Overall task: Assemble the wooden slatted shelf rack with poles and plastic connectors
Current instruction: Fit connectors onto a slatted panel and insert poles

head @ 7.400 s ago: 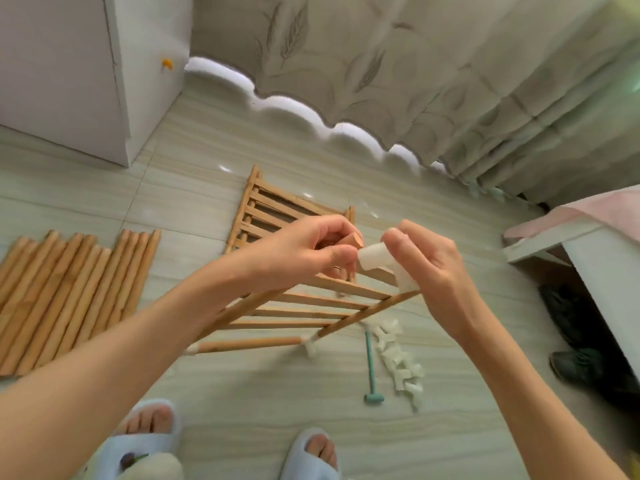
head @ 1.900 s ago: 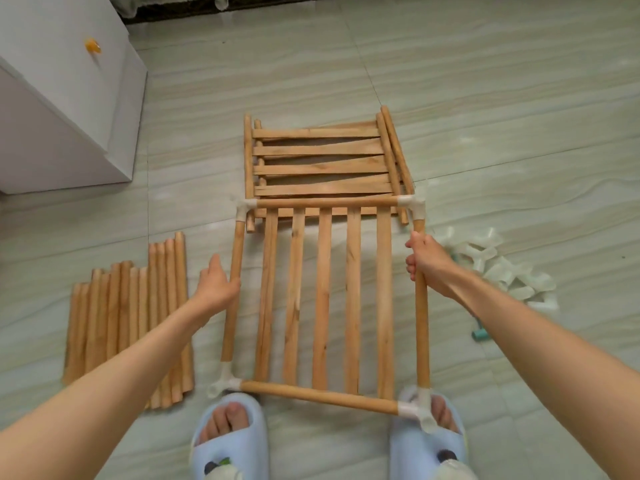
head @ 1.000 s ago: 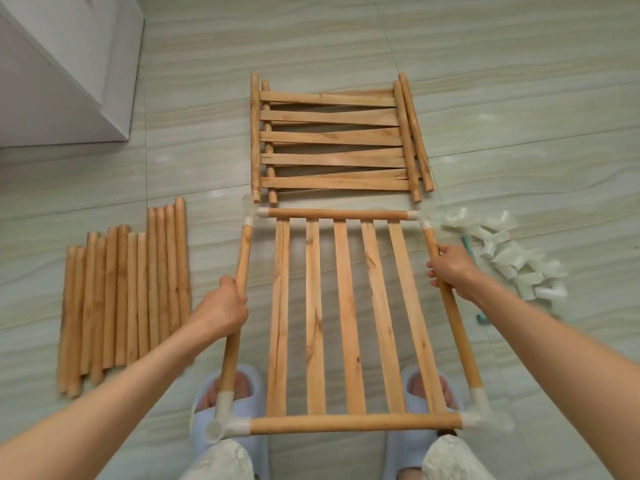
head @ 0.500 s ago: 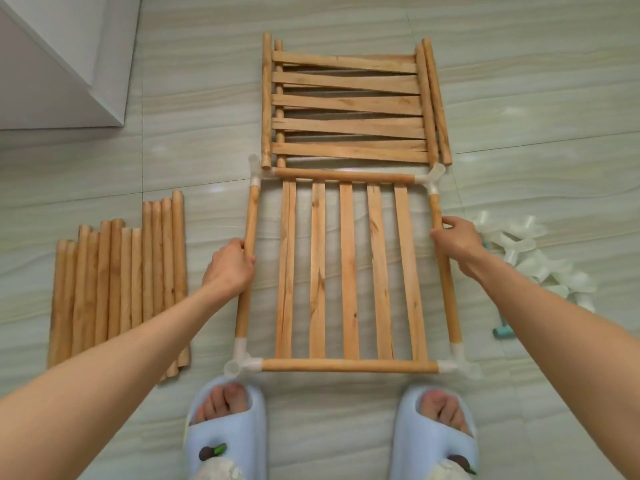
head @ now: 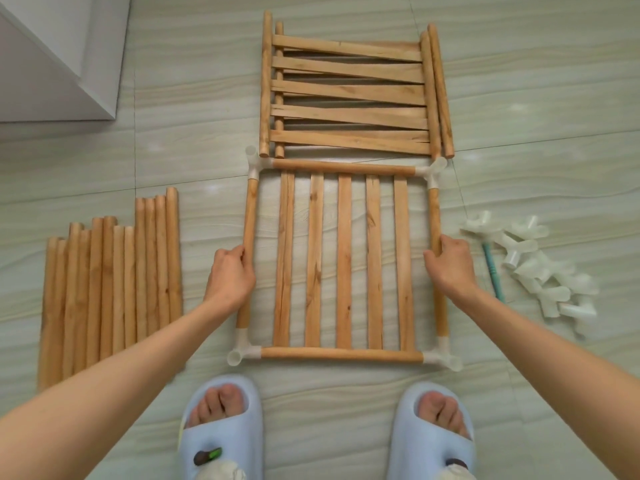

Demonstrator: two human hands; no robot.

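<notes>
The left hand grasps the left pole of the slatted shelf frame. The right hand grasps the right pole. The frame lies flat on the tiled floor.

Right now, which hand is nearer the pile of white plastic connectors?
Right. The right hand grips the frame's side pole just beside the pile of white plastic connectors; the left hand holds the opposite pole, across the slats.

Both forearms reach forward; the left hand and right hand (knuckles up) each curl fingers around a pole.
</notes>
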